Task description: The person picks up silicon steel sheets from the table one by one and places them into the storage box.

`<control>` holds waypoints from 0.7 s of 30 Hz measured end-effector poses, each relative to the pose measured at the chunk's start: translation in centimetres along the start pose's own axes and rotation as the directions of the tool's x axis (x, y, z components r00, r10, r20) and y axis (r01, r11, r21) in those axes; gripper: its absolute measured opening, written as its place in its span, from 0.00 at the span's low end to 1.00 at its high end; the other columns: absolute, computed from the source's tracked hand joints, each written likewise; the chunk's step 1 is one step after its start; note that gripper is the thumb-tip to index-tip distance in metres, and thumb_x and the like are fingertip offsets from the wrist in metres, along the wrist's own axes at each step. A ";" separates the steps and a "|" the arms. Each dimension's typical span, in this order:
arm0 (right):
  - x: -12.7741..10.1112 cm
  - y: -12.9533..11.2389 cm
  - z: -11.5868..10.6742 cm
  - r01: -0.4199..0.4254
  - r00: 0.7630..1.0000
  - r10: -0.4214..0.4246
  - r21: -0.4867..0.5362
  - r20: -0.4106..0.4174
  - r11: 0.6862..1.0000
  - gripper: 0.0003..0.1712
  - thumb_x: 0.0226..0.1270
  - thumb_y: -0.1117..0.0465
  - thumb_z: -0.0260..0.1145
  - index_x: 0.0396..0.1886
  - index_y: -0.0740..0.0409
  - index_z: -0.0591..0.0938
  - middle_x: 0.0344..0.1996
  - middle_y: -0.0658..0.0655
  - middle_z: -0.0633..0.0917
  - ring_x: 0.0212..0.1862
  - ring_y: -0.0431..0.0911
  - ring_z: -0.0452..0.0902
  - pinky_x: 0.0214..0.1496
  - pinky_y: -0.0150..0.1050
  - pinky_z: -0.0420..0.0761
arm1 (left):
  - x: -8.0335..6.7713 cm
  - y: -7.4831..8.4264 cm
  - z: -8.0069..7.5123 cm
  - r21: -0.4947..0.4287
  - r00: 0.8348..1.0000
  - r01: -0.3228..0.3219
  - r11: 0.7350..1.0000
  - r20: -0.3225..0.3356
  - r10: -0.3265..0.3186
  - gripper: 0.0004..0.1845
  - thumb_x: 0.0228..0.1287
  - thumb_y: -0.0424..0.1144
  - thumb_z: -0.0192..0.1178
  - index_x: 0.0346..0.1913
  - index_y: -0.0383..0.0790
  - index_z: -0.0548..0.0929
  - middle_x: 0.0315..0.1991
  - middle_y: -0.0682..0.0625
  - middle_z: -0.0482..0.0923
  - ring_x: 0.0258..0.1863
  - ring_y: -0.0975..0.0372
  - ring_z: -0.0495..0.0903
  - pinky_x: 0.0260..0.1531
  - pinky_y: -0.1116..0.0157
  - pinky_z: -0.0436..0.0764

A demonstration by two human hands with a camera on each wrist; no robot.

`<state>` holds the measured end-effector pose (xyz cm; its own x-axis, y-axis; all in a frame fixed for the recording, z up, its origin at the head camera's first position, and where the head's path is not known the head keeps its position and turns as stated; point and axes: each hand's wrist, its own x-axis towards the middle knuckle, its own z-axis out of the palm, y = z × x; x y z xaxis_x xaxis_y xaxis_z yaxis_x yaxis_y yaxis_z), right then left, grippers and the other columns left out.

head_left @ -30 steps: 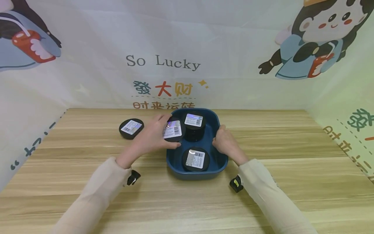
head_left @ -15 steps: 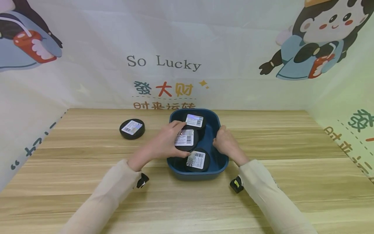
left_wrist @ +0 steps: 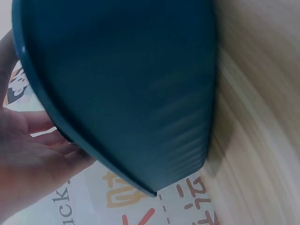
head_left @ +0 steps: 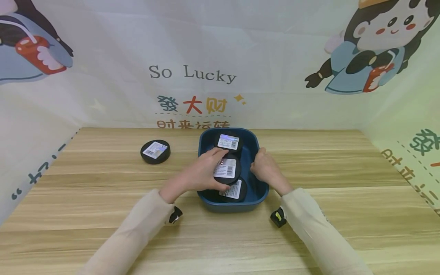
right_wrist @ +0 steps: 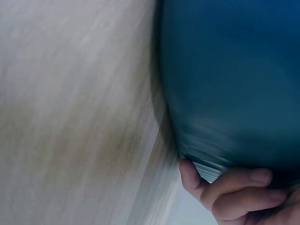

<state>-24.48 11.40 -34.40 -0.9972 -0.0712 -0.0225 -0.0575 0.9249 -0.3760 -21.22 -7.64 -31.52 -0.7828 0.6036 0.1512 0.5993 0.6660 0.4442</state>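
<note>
The left hand [head_left: 203, 173] is gripping a round black tin [head_left: 225, 169] with a white barcode label, fingers curled round its edge, holding it inside the blue tub [head_left: 256, 193] between two more labelled tins, one at the far end [head_left: 228, 141] and one at the near end [head_left: 237, 190], which it is partly overlapping. The right hand [head_left: 265, 167] is clasping the tub's right rim with curled fingers. The tub is sitting on the wooden bench [head_left: 326, 214]. A fourth tin [head_left: 155, 151] is lying on the bench well to the left of the tub.
</note>
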 end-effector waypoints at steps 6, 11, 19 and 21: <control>0.0 0.0 -0.1 -0.003 1.000 0.003 0.003 0.004 1.000 0.20 0.55 0.67 0.54 0.44 0.78 0.63 0.21 0.65 0.75 0.25 0.53 0.74 0.25 0.41 0.74 | 0.2 0.1 0.5 -0.008 0.999 -0.013 1.000 0.039 0.013 0.46 0.38 0.46 0.71 0.60 0.28 0.62 0.56 0.39 0.65 0.50 0.53 0.68 0.51 0.58 0.69; 0.0 -0.1 -0.1 -0.014 1.000 0.014 0.006 0.009 1.000 0.20 0.55 0.67 0.55 0.44 0.77 0.63 0.22 0.66 0.75 0.25 0.53 0.74 0.25 0.42 0.74 | 0.4 0.1 1.0 0.001 0.998 -0.038 0.999 0.056 0.038 0.45 0.38 0.46 0.72 0.59 0.27 0.63 0.56 0.39 0.66 0.50 0.53 0.68 0.52 0.59 0.68; -0.1 -0.1 -0.1 -0.012 1.000 0.012 0.003 0.011 1.000 0.20 0.55 0.66 0.55 0.43 0.76 0.63 0.21 0.65 0.75 0.25 0.53 0.74 0.24 0.41 0.73 | 0.5 0.2 1.5 0.018 0.995 -0.050 0.999 0.082 0.048 0.46 0.37 0.47 0.72 0.58 0.26 0.64 0.55 0.38 0.66 0.52 0.52 0.67 0.53 0.58 0.67; -0.1 -0.1 -0.1 -0.013 1.000 0.013 0.000 0.015 1.000 0.20 0.56 0.66 0.55 0.44 0.76 0.63 0.21 0.64 0.75 0.24 0.53 0.74 0.23 0.41 0.73 | 0.5 0.2 1.5 0.021 0.995 -0.049 0.999 0.086 0.047 0.46 0.37 0.47 0.71 0.58 0.26 0.64 0.55 0.38 0.66 0.52 0.52 0.67 0.53 0.58 0.67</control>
<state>-24.39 11.34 -34.26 -0.9971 -0.0648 -0.0409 -0.0447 0.9258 -0.3754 -21.26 -6.51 -32.71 -0.7366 0.6695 0.0959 0.6403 0.6446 0.4177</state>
